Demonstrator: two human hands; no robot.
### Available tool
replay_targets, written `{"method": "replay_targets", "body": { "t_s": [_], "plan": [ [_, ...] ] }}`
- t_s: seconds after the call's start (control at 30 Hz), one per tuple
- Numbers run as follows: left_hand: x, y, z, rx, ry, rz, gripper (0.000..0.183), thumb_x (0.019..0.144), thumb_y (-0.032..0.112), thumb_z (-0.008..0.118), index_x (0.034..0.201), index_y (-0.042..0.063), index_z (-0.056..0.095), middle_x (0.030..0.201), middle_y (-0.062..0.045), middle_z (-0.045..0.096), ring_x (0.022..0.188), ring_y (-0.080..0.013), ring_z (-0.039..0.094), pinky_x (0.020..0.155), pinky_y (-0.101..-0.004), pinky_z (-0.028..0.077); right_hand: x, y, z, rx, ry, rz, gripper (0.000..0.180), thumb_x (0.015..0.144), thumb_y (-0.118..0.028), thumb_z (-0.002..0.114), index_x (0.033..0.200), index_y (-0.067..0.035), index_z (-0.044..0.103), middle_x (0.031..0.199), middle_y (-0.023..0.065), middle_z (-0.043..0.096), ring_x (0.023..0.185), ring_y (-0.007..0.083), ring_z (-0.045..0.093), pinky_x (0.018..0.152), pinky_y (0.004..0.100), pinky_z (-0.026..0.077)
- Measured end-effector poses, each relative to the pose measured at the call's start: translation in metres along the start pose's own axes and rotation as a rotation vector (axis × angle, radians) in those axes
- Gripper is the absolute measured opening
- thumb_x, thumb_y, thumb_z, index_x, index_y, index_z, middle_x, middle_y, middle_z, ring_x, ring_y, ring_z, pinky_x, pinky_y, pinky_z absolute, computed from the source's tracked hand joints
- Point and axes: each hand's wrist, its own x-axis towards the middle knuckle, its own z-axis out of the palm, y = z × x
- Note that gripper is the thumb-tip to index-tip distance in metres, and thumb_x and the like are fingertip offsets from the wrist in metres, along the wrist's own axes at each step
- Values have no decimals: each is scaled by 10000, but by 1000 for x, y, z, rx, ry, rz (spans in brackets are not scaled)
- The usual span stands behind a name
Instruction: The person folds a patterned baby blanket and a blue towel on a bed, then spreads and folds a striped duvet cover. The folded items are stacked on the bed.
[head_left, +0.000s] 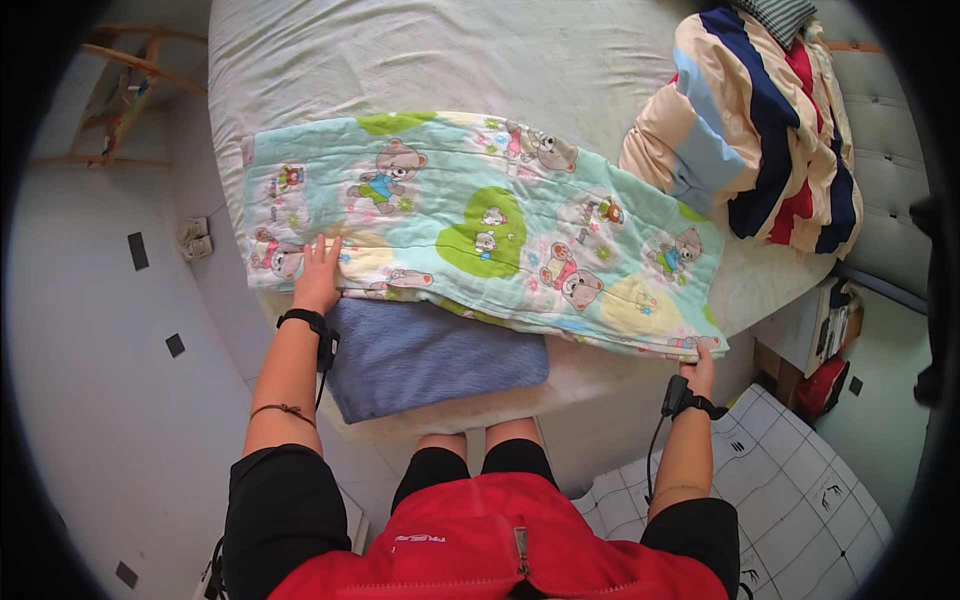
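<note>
A bear-patterned cloth blanket (420, 187), folded into a long strip, lies across the bed in front of me. My left hand (320, 274) rests flat on its near edge at the left, fingers apart. At the right end, my right hand (701, 373) pinches the near corner of the blanket, thumb on top and the fingers hidden beneath. Partly under the blanket's near edge is a folded blue-grey cloth (442, 360), close to my left wrist. Black straps with small devices sit on both my wrists.
The bed (420, 52) has a pale, wrinkled sheet. A striped quilt (757, 135) is heaped at the far right by a padded headboard (881, 127). Right of me are a bedside cabinet (795, 322) and a white grid-patterned surface (780, 465). Shoes (195, 238) stand on the floor at left.
</note>
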Motion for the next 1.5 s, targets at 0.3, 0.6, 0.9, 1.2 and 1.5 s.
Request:
{"method": "replay_targets", "body": {
  "t_s": [0.3, 0.6, 0.9, 1.2, 1.5],
  "plan": [
    [-9, -31, 55, -436, 551, -205, 900, 655, 9, 633, 1436, 149, 209, 1455, -206, 208, 1337, -369, 222, 1068, -418, 288, -1, -21, 12, -121, -93, -142, 419, 827, -59, 575, 1230, -61, 460, 1123, 93, 563, 1005, 260, 577, 820, 409, 504],
    [-113, -80, 146, -1430, 134, -562, 940, 737, 403, 732, 1420, 33, 203, 1374, -174, 378, 1254, -263, 379, 1044, -366, 282, -44, 7, 14, -157, -396, 9, 352, 938, -258, 507, 1221, -51, 470, 1193, 76, 537, 1080, 223, 529, 910, 352, 436],
    [-182, -35, 175, -1568, -128, -615, 766, 681, 167, 770, 1304, -23, 367, 1258, -130, 507, 1130, -252, 500, 978, -376, 381, -152, 234, 104, -988, -818, -105, 662, 719, -156, 757, 1266, 20, 427, 1234, 168, 493, 1096, 246, 499, 952, 383, 402],
    [-303, -114, 9, -1567, -495, -458, 621, 729, 187, 696, 1253, -51, 463, 1193, -118, 566, 1065, -223, 549, 945, -377, 420, -298, 106, 120, -1090, -1159, 600, 506, 777, -82, 669, 1229, 27, 470, 1147, 102, 574, 1034, 178, 547, 923, 330, 432],
    [-126, -111, -183, -1235, 385, 164, 648, 805, 343, 673, 1290, -5, 421, 1124, -111, 592, 1025, -200, 552, 907, -327, 426, -286, -19, 338, -873, -1260, -52, 465, 841, -276, 630, 1174, 23, 505, 1014, 78, 592, 894, 168, 581, 745, 330, 524]
  ]
}}
